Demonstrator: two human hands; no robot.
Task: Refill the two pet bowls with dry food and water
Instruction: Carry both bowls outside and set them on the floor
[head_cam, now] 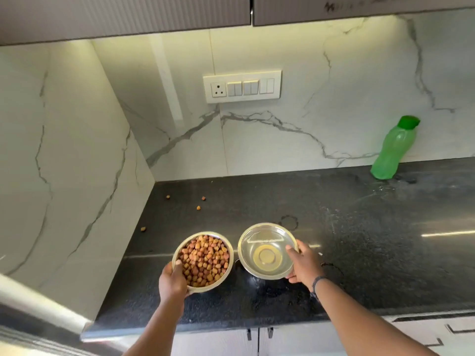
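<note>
While both bowls sit close together near the front edge of the black speckled stone counter, held one in each hand. Round shiny steel bowl heaped with brown dry food bits gripped by the left hand, thumb hooked over the near rim and the other fingers tucked under, out of sight. Round shiny steel bowl with a little clear water just to the right of it, pinched at its right rim by the right hand, thumb on top of the rim, other fingers curled below. Held at the rims, most likely, so nothing tips or slops. Hard to tell if the bowls rest on the counter or hang just above it.

Looks like both are filled, so probably time to carry them off to the pet's spot. Water bowl best kept level and moved slowly, or a spill comes easily.

Four stray brown food bits scattered toward the back left corner of the counter. Green plastic bottle with a green cap standing at the back edge, far to the right, well apart from the bowls, beside some wet marks. White switch panel up on the marble wall.
</note>
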